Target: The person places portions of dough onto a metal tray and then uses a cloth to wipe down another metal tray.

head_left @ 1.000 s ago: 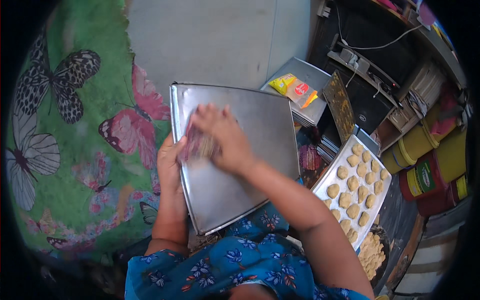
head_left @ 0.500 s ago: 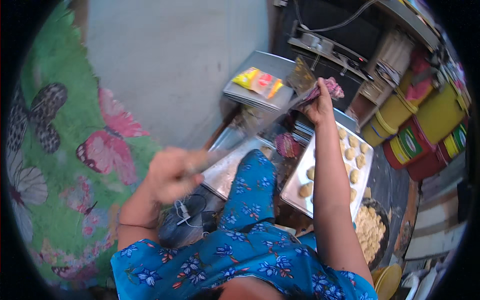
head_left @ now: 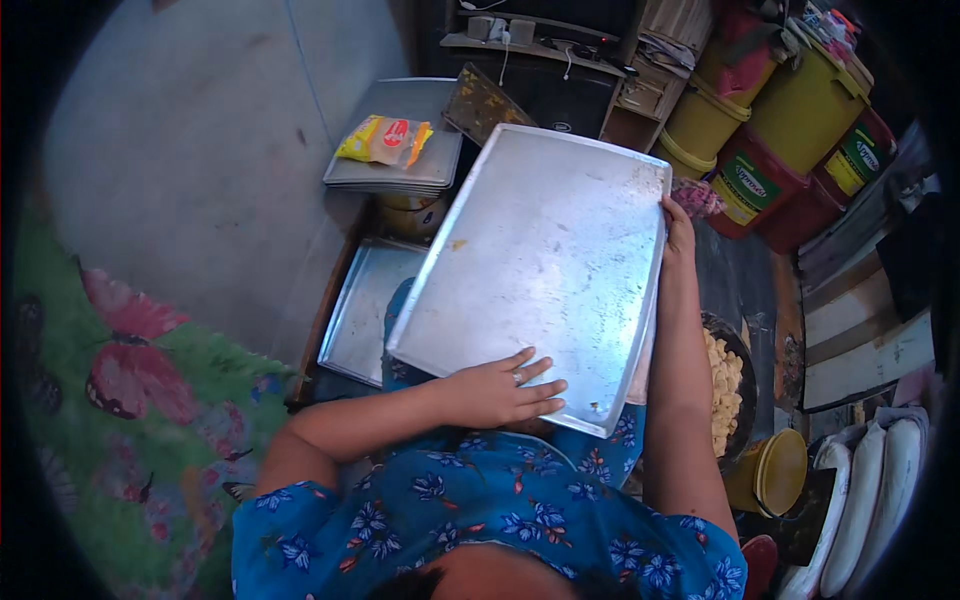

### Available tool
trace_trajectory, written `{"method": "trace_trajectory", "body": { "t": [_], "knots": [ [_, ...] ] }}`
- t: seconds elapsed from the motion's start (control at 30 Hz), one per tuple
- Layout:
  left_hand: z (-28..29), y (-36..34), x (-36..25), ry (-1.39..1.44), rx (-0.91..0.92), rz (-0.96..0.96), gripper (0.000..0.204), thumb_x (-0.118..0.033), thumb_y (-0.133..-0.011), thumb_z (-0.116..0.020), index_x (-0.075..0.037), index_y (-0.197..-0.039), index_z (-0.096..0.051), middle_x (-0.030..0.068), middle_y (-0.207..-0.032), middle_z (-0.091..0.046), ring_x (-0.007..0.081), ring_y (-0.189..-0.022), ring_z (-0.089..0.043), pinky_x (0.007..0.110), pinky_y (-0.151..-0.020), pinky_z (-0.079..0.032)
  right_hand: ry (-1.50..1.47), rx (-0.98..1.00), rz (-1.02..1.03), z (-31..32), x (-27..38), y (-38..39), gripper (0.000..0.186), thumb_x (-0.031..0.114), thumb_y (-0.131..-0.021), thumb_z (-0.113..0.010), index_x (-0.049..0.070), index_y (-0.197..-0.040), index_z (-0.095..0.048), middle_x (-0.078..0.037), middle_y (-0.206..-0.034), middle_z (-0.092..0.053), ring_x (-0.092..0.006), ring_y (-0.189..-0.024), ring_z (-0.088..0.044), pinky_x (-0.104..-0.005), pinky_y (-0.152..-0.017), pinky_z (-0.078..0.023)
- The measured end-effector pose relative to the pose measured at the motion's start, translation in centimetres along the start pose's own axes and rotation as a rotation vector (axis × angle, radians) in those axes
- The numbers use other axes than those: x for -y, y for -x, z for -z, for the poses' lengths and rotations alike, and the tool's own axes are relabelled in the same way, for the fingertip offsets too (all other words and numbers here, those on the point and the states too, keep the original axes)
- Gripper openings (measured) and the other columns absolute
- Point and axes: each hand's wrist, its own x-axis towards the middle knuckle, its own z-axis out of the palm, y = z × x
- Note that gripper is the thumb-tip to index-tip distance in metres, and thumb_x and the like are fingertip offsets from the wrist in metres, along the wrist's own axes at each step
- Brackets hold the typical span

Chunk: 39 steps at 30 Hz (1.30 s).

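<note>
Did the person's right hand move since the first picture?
Yes, the bare right hand moved right: it was left of the stacked flat grey metal trays; now it is on their right.

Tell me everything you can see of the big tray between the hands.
The tray is rectangular, silver-grey and metallic-looking, with a low raised rim and rounded corners. Its inner face shows scuffs, dark specks, a yellowish-brown spot on the left and glare at lower right. It lies slanted before the person, left hand spread over the near edge, right hand gripping the right rim.
</note>
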Motion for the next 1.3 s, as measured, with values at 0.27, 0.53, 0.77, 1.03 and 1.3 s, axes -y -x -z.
{"method": "trace_trajectory", "body": {
  "t": [0.27, 0.53, 0.77, 1.03, 1.3],
  "knots": [
    [-8.2, -7.9, 2.7, 0.054, -0.059, -0.039, 0.043, -0.020, -0.088, -0.043, -0.011, -0.130, -0.047, 0.0095, -0.138, -0.044, 0.0348, -0.128, -0.042, 0.053, -0.107, -0.029, 0.362, -0.275, 0.086, 9.3, 3.6, -1.8, 0.034, 0.011, -0.085, -0.061, -0.004, -0.114, -0.056, -0.016, -0.101, -0.064, -0.0251, -0.089, -0.064, -0.0357, -0.080, -0.052],
    [-10.5, -9.6, 3.3, 0.331, -0.045, 0.044, 0.057, -0.028, -0.079, -0.063, -0.012, -0.131, -0.048, 0.0116, -0.140, -0.042, 0.0332, -0.133, -0.034, 0.055, -0.108, -0.025, 1.330, -0.327, 0.351, 10.2, 0.9, -1.1, 0.049, 0.006, -0.081, -0.056, 0.007, -0.129, -0.051, -0.015, -0.119, -0.060, -0.0240, -0.108, -0.058, -0.0306, -0.091, -0.043],
    [-6.9, -0.4, 9.8, 0.181, -0.467, 1.256, 0.052, -0.022, -0.081, -0.065, 0.003, -0.124, -0.050, 0.0225, -0.112, -0.053, 0.0358, -0.106, -0.051, 0.044, -0.092, -0.040, 1.070, -0.241, 0.326, 10.1, 0.9, 1.2, 0.045, 0.002, -0.078, -0.061, 0.002, -0.122, -0.054, -0.007, -0.114, -0.059, -0.0176, -0.100, -0.057, -0.0298, -0.087, -0.045],
    [-11.7, 2.5, 9.0, 0.634, -0.649, 1.114, 0.028, -0.021, -0.085, -0.062, 0.005, -0.095, -0.058, 0.0223, -0.107, -0.053, 0.0359, -0.102, -0.051, 0.039, -0.090, -0.041, 1.025, -0.307, 0.339, 10.7, 1.0, 0.2, 0.050, 0.004, -0.079, -0.063, -0.003, -0.127, -0.050, -0.011, -0.127, -0.053, -0.0219, -0.115, -0.051, -0.0309, -0.097, -0.039],
    [-13.2, 4.1, 10.2, 0.724, -0.800, 1.112, 0.036, -0.032, -0.087, -0.062, 0.002, -0.100, -0.058, 0.0213, -0.122, -0.045, 0.0353, -0.116, -0.046, 0.037, -0.097, -0.038, 1.815, -0.227, 0.544, 1.1, 0.0, 4.4, 0.049, 0.013, -0.085, -0.060, 0.001, -0.130, -0.049, -0.022, -0.142, -0.037, -0.0352, -0.129, -0.040, -0.0363, -0.102, -0.036]
  ]
}}
